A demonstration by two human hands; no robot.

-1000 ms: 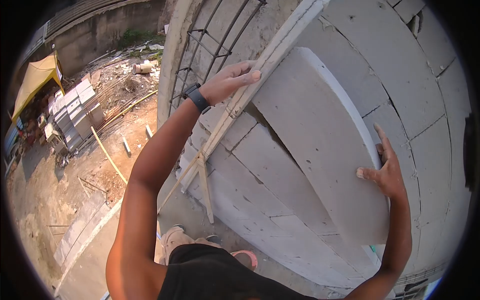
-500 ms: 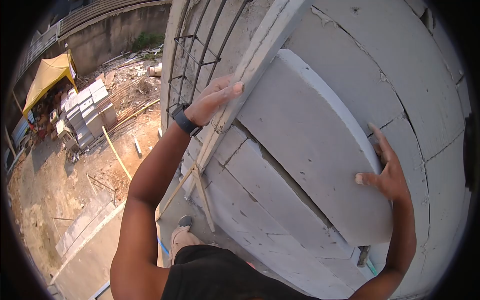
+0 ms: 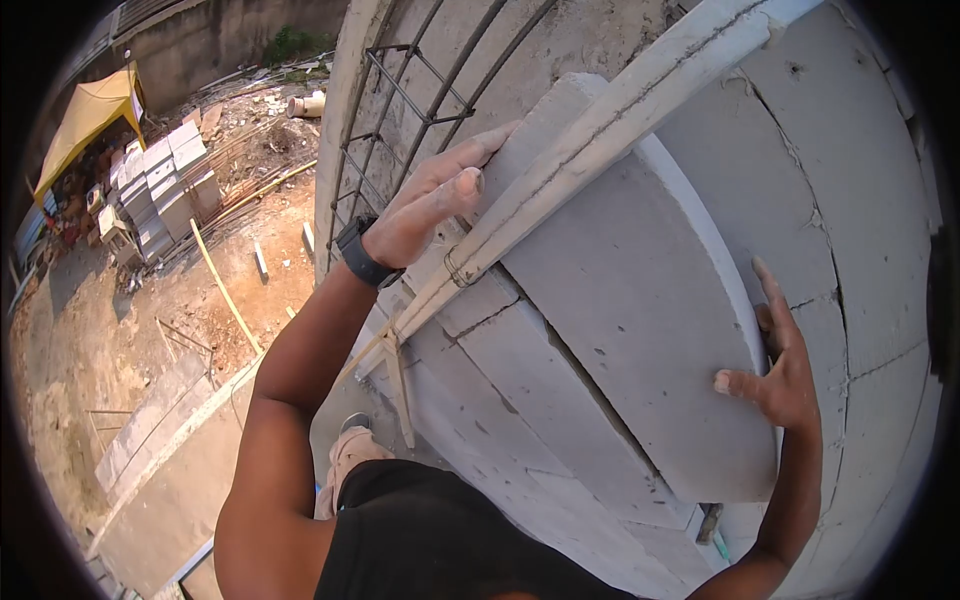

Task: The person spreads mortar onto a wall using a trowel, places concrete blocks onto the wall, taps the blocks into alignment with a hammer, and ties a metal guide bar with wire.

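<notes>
A large pale grey concrete block point(image 3: 650, 330) lies on the course of blocks below, with a dark gap along its lower edge. My right hand point(image 3: 780, 375) grips its outer edge, thumb on the broad face and fingers over the rim. A long wooden batten point(image 3: 580, 165) crosses the block's far end, with tie wire point(image 3: 457, 270) around it. My left hand point(image 3: 425, 210), wearing a black wristwatch point(image 3: 365, 250), is open beside the batten. Its fingers are stretched out, and the fingertips reach the block end that sticks out past the batten.
Steel rebar point(image 3: 430, 115) stands in a cage left of the batten. Laid blockwork point(image 3: 850, 230) rises on the right. Far below at left are stacked blocks point(image 3: 165, 190), a yellow canopy point(image 3: 90, 125) and loose poles on dirt ground. Wooden braces point(image 3: 398, 385) meet near my foot.
The batten has swung rightward at its upper end, so the block's end now shows on its left. My left hand has left the batten and reaches to that end. My right hand keeps its hold.
</notes>
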